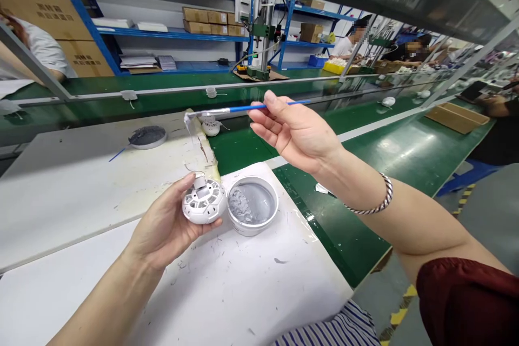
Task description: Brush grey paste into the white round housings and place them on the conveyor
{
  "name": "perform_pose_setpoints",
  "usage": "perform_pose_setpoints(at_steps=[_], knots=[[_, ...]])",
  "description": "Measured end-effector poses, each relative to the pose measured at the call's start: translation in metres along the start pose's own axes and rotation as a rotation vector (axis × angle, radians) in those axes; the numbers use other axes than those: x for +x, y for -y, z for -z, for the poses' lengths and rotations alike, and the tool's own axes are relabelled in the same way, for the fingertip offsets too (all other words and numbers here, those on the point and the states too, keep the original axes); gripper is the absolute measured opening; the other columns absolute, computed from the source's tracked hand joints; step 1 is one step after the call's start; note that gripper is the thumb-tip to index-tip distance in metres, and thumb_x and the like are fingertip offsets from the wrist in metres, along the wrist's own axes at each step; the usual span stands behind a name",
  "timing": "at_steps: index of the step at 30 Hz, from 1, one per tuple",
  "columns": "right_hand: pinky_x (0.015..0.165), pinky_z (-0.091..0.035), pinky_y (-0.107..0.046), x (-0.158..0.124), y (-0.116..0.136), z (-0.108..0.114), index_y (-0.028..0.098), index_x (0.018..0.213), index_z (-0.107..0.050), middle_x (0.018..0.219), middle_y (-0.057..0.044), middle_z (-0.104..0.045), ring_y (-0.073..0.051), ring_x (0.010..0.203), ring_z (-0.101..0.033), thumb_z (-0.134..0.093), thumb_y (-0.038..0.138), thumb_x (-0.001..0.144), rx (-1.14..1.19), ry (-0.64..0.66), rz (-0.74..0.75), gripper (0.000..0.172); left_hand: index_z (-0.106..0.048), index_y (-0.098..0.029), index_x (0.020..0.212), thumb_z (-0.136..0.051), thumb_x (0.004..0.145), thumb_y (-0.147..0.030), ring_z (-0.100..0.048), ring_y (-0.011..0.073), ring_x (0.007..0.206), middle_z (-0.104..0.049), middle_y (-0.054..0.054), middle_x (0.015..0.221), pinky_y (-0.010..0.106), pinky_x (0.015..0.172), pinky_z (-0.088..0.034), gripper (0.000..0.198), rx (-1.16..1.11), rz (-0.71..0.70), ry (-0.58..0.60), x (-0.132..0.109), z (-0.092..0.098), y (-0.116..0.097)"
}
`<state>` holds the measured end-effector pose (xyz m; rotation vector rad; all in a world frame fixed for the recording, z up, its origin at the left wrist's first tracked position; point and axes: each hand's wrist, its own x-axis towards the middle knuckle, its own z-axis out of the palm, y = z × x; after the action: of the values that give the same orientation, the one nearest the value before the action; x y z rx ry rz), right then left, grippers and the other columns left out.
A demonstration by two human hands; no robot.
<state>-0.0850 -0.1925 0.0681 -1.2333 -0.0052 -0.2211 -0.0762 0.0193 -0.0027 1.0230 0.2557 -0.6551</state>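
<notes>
My left hand [170, 227] is closed around a round white plastic housing [205, 203] with slotted vents and a small block with a thin wire on top. Pinched between the thumb and fingers of my right hand [290, 130] is a thin blue-handled brush [243, 108]. Its tip, coated in grey paste, points left and hangs above the housing, apart from it. Just right of the housing stands a white tub [253, 230] of grey paste [259, 203], smooth on one side and lumpy on the other.
A second dish of dark grey paste [148, 135] lies on the white board [81, 184], a blue stick [117, 155] beside it. Similar white housings [211, 127] sit on the green conveyor [239, 146]. A cardboard tray [456, 117] is at right. Other people work further off.
</notes>
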Motion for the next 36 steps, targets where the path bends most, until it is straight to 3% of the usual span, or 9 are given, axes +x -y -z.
perform_pose_setpoints(at_steps=[9, 18, 21, 25, 29, 36], knots=[[0.068, -0.06, -0.015, -0.015, -0.024, 0.006, 0.018, 0.075, -0.062, 0.076, 0.003, -0.072, -0.008, 0.074, -0.071, -0.073, 0.027, 0.078, 0.115, 0.076, -0.142, 0.015, -0.062, -0.018, 0.107, -0.057, 0.085, -0.028, -0.065, 0.0297, 0.081, -0.059, 0.015, 0.119, 0.048, 0.057, -0.056, 0.025, 0.012, -0.015, 0.038, -0.003, -0.001, 0.0], [0.067, -0.06, -0.02, -0.031, -0.05, 0.012, 0.017, 0.076, -0.057, 0.074, 0.0, -0.071, -0.01, 0.07, -0.071, -0.076, 0.031, 0.075, -0.068, 0.095, -0.012, 0.024, -0.062, -0.017, 0.113, -0.056, 0.085, -0.029, -0.063, 0.0298, 0.082, -0.058, 0.016, 0.123, 0.049, 0.055, -0.056, 0.032, 0.004, 0.0, 0.002, -0.002, -0.001, 0.0], [0.067, -0.061, -0.021, -0.037, -0.047, 0.009, 0.016, 0.075, -0.058, 0.071, 0.0, -0.07, -0.012, 0.069, -0.071, -0.076, 0.032, 0.074, -0.178, 0.101, 0.075, 0.024, -0.066, -0.016, 0.106, -0.059, 0.081, -0.024, -0.063, 0.0293, 0.081, -0.06, 0.016, 0.118, 0.05, 0.054, -0.056, 0.027, 0.011, -0.03, -0.021, -0.003, -0.003, 0.0], [0.069, -0.06, -0.022, -0.046, -0.04, 0.008, 0.017, 0.074, -0.058, 0.076, -0.001, -0.07, -0.012, 0.071, -0.07, -0.074, 0.03, 0.076, -0.278, 0.122, 0.169, 0.021, -0.069, -0.01, 0.086, -0.07, 0.063, -0.01, -0.062, 0.0276, 0.083, -0.066, 0.015, 0.103, 0.045, 0.059, -0.059, 0.023, 0.043, -0.044, 0.023, -0.005, -0.001, 0.001], [0.071, -0.061, -0.025, -0.054, -0.038, 0.011, 0.019, 0.076, -0.058, 0.078, 0.0, -0.069, -0.013, 0.073, -0.07, -0.071, 0.028, 0.08, -0.297, 0.155, 0.214, 0.016, -0.071, -0.015, 0.093, -0.075, 0.055, -0.008, -0.061, 0.0229, 0.082, -0.067, 0.009, 0.095, 0.038, 0.063, -0.06, 0.039, 0.105, -0.023, 0.109, -0.006, 0.003, 0.003], [0.074, -0.059, -0.031, -0.064, -0.029, 0.015, 0.02, 0.078, -0.061, 0.084, -0.002, -0.069, -0.016, 0.079, -0.068, -0.068, 0.026, 0.082, -0.413, 0.204, 0.332, 0.01, -0.071, -0.016, 0.093, -0.072, 0.053, -0.011, -0.059, 0.0216, 0.075, -0.066, 0.008, 0.093, 0.036, 0.06, -0.058, 0.04, 0.172, -0.046, 0.129, -0.009, 0.003, 0.005]])
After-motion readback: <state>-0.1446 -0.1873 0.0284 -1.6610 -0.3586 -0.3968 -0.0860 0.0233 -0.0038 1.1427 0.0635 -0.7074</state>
